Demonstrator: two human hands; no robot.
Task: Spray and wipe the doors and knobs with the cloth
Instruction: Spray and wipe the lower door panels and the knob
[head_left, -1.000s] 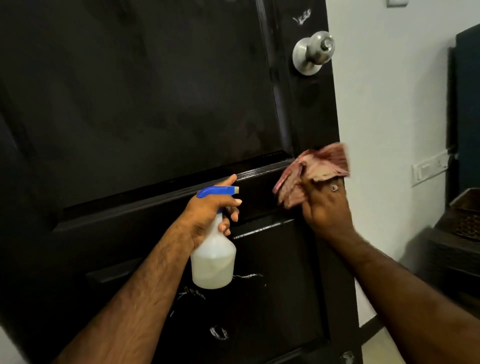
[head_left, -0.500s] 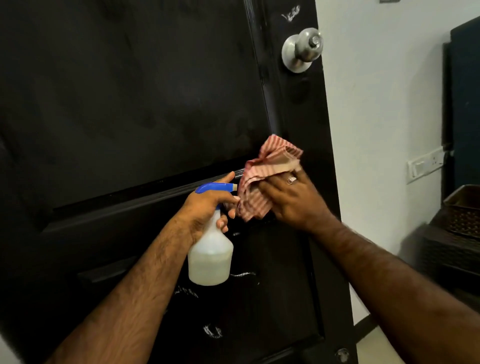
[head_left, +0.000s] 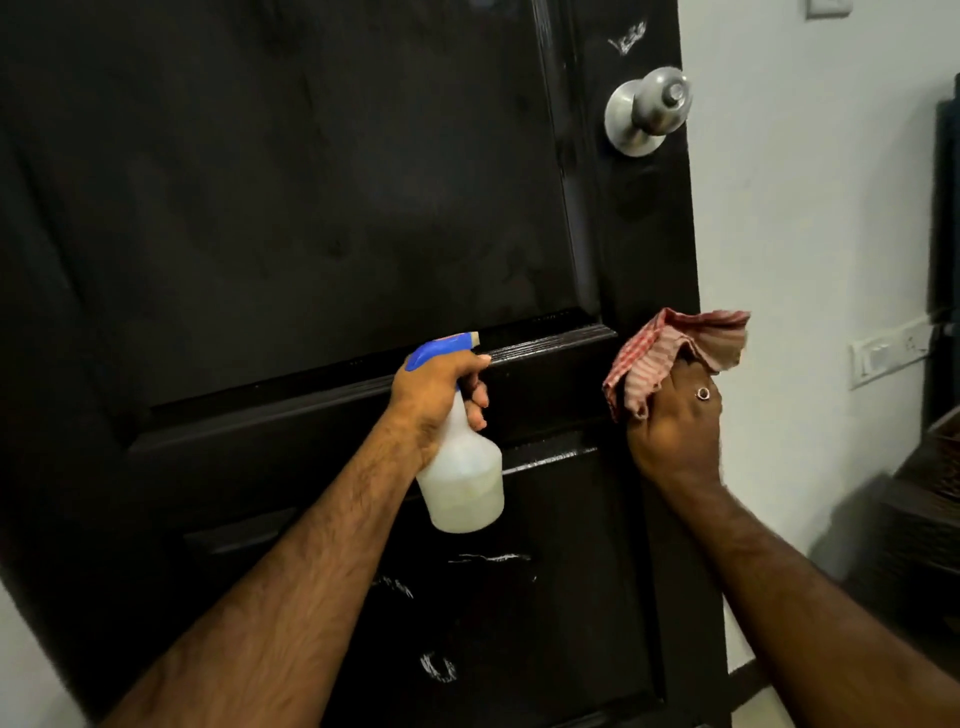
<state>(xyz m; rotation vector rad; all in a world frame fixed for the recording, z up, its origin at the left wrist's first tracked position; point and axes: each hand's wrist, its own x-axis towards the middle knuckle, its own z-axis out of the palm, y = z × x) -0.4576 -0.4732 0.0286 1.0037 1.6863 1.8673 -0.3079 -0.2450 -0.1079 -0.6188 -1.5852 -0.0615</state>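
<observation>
A dark panelled door (head_left: 291, 208) fills most of the view, with a silver round knob (head_left: 649, 111) at its upper right. My left hand (head_left: 439, 387) grips the neck of a white spray bottle (head_left: 462, 480) with a blue trigger head, held in front of the door's middle rail. My right hand (head_left: 675, 421) holds a red-and-white striped cloth (head_left: 675, 348) against the door's right edge, level with the rail. White scuff marks show on the lower panel and near the top right corner.
A white wall (head_left: 810, 208) runs to the right of the door, with a switch plate (head_left: 888, 353) on it. Dark furniture with a woven basket (head_left: 930, 467) stands at the far right edge.
My right hand has swept the cloth from beside the spray bottle rightward to the door's edge. The left hand and bottle have stayed about where they were.
</observation>
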